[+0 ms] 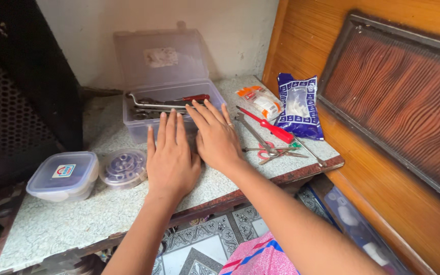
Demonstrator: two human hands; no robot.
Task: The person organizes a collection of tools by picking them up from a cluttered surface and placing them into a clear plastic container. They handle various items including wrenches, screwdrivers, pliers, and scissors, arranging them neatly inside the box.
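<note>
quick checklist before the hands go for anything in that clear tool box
1. Left hand empty, flat on the speckled stone tabletop: ok.
2. Right hand empty, fingertips at the box front: ok.
3. Clear plastic tool box lid open: ok.
4. Metal spanners and red-handled tool inside reachable: ok.
5. Red-handled screwdriver lying apart from the hands: ok.
6. Box bottom contents: cannot tell.

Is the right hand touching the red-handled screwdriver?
Apart. The head view shows bare tabletop between the right hand and the red-handled screwdriver.
</note>
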